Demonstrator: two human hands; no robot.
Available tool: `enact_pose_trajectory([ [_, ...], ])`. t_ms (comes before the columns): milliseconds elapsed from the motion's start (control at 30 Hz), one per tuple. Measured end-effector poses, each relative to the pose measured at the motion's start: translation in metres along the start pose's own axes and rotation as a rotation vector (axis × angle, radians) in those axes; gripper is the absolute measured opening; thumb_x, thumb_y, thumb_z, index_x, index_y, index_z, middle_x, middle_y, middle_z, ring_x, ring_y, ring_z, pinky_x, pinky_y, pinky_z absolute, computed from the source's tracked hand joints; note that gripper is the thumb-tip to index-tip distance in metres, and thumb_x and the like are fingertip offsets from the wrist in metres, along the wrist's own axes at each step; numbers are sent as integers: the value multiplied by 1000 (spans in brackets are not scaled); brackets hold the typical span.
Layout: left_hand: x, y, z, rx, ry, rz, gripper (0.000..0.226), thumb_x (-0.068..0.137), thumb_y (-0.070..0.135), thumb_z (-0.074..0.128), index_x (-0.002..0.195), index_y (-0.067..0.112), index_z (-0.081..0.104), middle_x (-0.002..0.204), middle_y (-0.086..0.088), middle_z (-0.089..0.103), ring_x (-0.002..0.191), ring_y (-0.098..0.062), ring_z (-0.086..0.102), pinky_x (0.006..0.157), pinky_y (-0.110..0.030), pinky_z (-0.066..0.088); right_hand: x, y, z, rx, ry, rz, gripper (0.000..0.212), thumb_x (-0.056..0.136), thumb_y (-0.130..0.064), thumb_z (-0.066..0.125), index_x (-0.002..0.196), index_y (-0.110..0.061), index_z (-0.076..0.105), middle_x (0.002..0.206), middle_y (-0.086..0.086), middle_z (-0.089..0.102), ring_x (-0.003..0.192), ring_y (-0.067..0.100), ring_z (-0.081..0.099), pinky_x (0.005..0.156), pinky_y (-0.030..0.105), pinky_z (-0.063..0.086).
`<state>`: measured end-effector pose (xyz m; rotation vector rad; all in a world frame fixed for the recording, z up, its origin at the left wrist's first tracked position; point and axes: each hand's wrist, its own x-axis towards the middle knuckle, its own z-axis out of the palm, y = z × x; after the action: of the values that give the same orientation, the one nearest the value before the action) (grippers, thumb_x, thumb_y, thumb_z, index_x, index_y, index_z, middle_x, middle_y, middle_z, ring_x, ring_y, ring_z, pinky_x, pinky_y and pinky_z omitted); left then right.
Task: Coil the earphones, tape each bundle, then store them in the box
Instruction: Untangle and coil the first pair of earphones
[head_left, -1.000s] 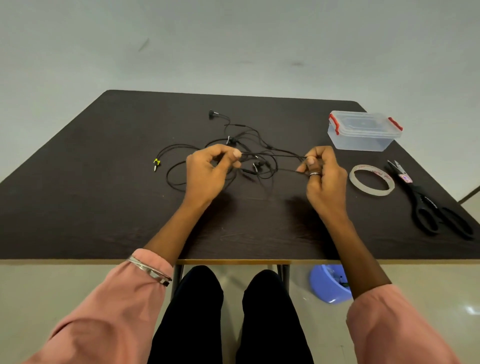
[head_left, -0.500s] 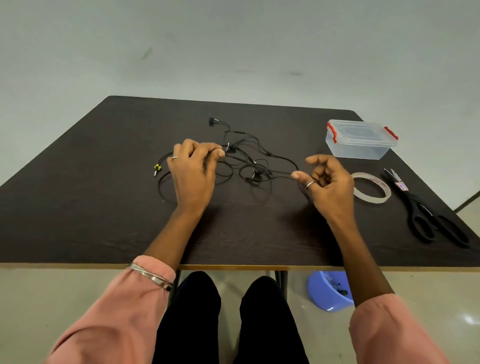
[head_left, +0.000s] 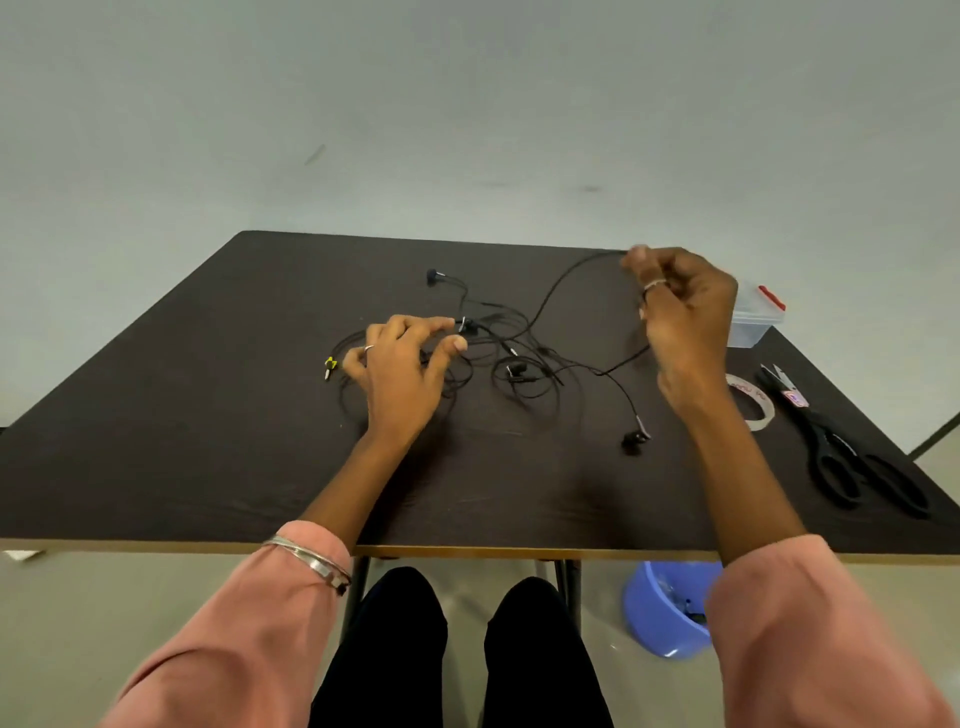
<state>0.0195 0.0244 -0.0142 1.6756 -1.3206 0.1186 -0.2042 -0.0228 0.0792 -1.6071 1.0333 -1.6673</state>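
Observation:
A tangle of black earphones (head_left: 511, 345) lies spread on the dark table (head_left: 208, 441). My left hand (head_left: 402, 371) rests spread on the tangle's left part, fingers curved down onto the cables. My right hand (head_left: 680, 317) is raised above the table at the right and pinches one black cable, which runs in an arc from its fingertips back to the tangle. One earbud (head_left: 634, 441) lies loose near the table's front, another (head_left: 432, 276) at the far side. The clear box (head_left: 756, 325) with red clips stands behind my right hand, mostly hidden.
A roll of clear tape (head_left: 758, 410) lies right of my right wrist, partly hidden. Black scissors (head_left: 852, 462) lie near the right edge. A yellow-tipped jack plug (head_left: 329, 365) lies left of my left hand. A blue bucket (head_left: 662, 610) stands on the floor under the table.
My right hand has lifted up and away to the far right, drawing one cable out of the tangle. My left hand has stayed pressed on the tangle's left side.

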Motion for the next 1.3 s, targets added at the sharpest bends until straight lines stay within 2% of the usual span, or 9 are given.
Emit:
enact_pose_trajectory([
  [100, 14, 23, -14, -300, -119, 140, 50, 87, 63, 47, 119, 29, 65, 117, 11, 62, 112, -10, 54, 99, -45, 42, 17, -25, 8, -82, -180, -62, 17, 89, -28, 66, 86, -13, 74, 64, 6, 59, 55, 8, 45, 55, 22, 39],
  [200, 37, 62, -31, -494, -379, 176, 49, 92, 48, 54, 134, 24, 52, 127, 5, 61, 118, -4, 54, 100, -22, 42, 29, -47, 20, -168, -358, -122, 19, 85, -28, 70, 85, -9, 74, 60, 5, 60, 53, 9, 47, 53, 19, 39],
  [300, 58, 95, -47, -648, -530, 99, 28, 97, 28, 55, 121, 17, 60, 97, -2, 73, 93, -5, 68, 91, -19, 46, 39, -67, 26, -189, -418, -212, 21, 82, -26, 74, 86, -6, 74, 64, 8, 64, 55, 8, 53, 53, 16, 41],
  [433, 82, 112, -70, -815, -397, -106, 29, 98, 31, 52, 85, 11, 70, 49, 9, 48, 44, -6, 42, 54, -22, 43, 60, -79, 16, -199, -404, -201, 20, 79, -22, 77, 90, -5, 74, 61, 6, 61, 48, 3, 53, 47, 14, 39],
  [667, 133, 112, -115, -1059, -143, -407, 27, 98, 29, 52, 85, 11, 67, 50, 8, 33, 41, -8, 21, 41, -22, 18, 63, -32, -4, -185, -533, 31, 22, 83, -15, 72, 95, 3, 71, 73, 16, 63, 57, 14, 54, 56, 22, 50],
  [900, 156, 118, -140, -1308, 34, -292, 24, 100, 26, 45, 94, 16, 66, 52, 7, 36, 42, -8, 20, 40, -22, 17, 54, -2, -7, -413, -605, 121, 16, 92, -8, 60, 93, 4, 69, 81, 10, 68, 68, 10, 60, 53, 7, 44],
  [1133, 154, 97, -121, -433, -140, -427, 22, 85, 18, 65, 102, 6, 70, 75, -4, 62, 32, -3, 42, 36, -15, 30, 75, -36, 2, 60, -186, 166, 21, 98, -15, 50, 97, -7, 70, 64, 6, 53, 57, 15, 52, 65, 37, 57],
  [1233, 146, 80, -102, 121, -303, -384, 47, 84, 35, 68, 117, 4, 58, 116, -12, 64, 95, -23, 65, 81, -34, 52, 82, -49, 6, 46, -222, 94, 23, 98, -18, 50, 99, -7, 70, 62, 4, 47, 57, 11, 48, 65, 32, 55],
  [1300, 134, 85, -92, 336, -360, -243, 62, 85, 48, 63, 132, 9, 48, 139, -14, 47, 128, -36, 43, 103, -46, 35, 81, -53, 12, 32, -328, 104, 23, 98, -21, 51, 99, -8, 71, 63, 3, 46, 57, 13, 46, 67, 34, 55],
])
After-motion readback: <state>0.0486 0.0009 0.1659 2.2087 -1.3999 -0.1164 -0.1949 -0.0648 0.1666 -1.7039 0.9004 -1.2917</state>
